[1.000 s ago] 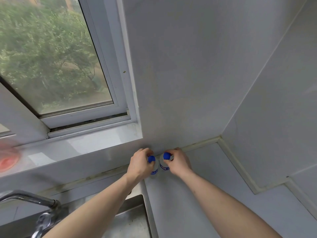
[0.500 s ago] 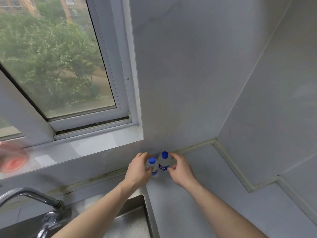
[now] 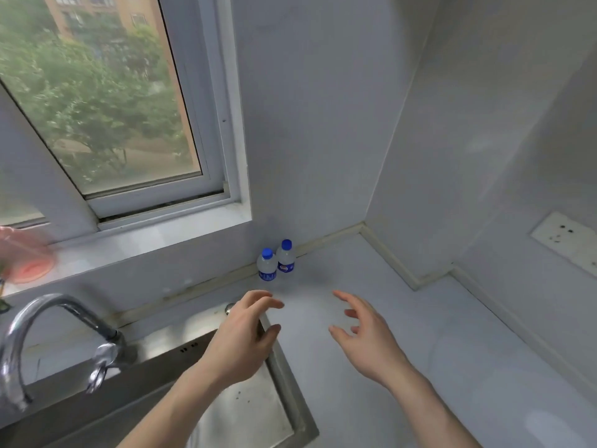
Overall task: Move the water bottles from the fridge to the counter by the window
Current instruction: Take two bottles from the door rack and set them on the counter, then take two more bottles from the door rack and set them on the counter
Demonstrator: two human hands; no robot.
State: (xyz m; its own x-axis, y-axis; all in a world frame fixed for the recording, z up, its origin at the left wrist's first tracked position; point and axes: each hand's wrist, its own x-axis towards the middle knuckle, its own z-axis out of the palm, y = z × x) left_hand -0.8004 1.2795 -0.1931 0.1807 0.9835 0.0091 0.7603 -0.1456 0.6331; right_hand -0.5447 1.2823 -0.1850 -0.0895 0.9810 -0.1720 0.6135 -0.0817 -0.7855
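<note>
Worktop (image 3: 371, 367) by the window (image 3: 106, 101): placement looks done. Two water bottles (image 3: 276, 261) stand upright, touching, just right of the window's lower corner. Your left hand (image 3: 240, 344) and right hand (image 3: 368, 341) hover near, grip released. Fridge unseen; more may remain.

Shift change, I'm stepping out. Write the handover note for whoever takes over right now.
Left hand: open, holds nothing, above the sink edge.
Right hand: open, holds nothing, over the counter.
Two water bottles stand upright, side by side, on the counter against the wall, just right of the window.
Done: these two are placed.
Left: the fridge is out of view; check it for more bottles.
</note>
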